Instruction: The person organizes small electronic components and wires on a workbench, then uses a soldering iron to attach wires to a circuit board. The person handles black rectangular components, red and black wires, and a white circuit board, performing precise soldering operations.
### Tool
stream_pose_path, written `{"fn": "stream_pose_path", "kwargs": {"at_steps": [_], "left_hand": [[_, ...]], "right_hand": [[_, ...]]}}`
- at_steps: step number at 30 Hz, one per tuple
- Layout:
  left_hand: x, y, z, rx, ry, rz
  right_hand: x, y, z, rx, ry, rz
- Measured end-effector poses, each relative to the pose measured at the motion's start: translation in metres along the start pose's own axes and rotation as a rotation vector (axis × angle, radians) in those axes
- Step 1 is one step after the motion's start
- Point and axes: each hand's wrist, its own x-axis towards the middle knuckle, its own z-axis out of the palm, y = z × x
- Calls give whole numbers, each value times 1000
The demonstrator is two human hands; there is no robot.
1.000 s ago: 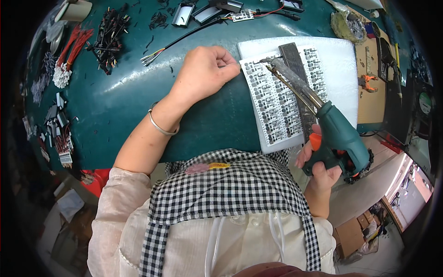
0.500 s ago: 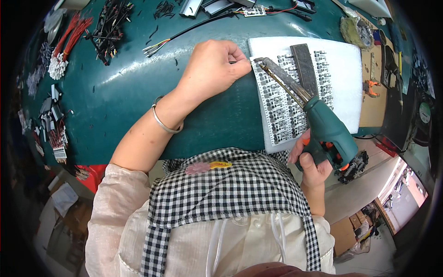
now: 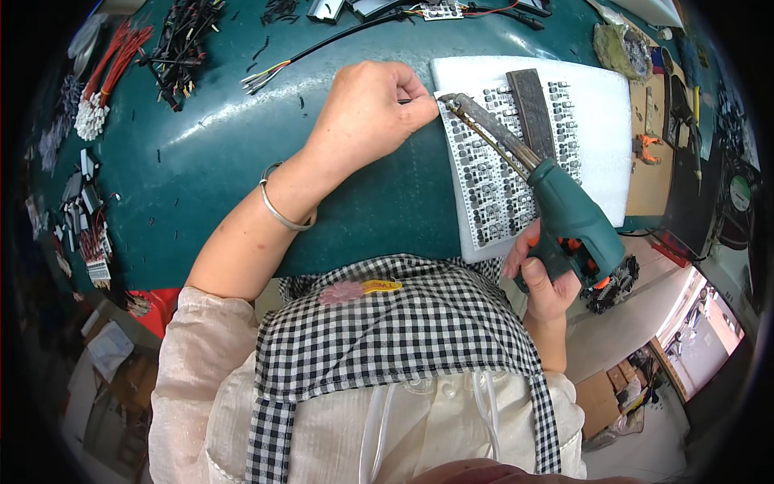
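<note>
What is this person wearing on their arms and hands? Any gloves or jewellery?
No gloves: both hands are bare. The left hand has a thin silver bangle at the wrist, and a pale cream sleeve is pushed up past the elbow. The right hand shows no ring or bracelet, its forearm bare.

Black-and-white checked apron [image 3: 395,323] with wide shoulder straps, small pink and yellow patch [image 3: 359,289] near its top edge, cream blouse [image 3: 218,379] with loose thin sleeves, thin silver bangle [image 3: 280,211] on left wrist, bare forearms
</note>
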Motion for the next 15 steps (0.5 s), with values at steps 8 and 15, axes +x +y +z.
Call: {"fn": "stream_pose_path", "kwargs": {"at_steps": [8, 15], "left_hand": [[1, 0, 0, -9, 0, -55], [1, 0, 1, 23, 20, -11]], "right_hand": [[1, -3, 3, -37, 20, 5], [-1, 0, -3, -46, -1, 29]]}}
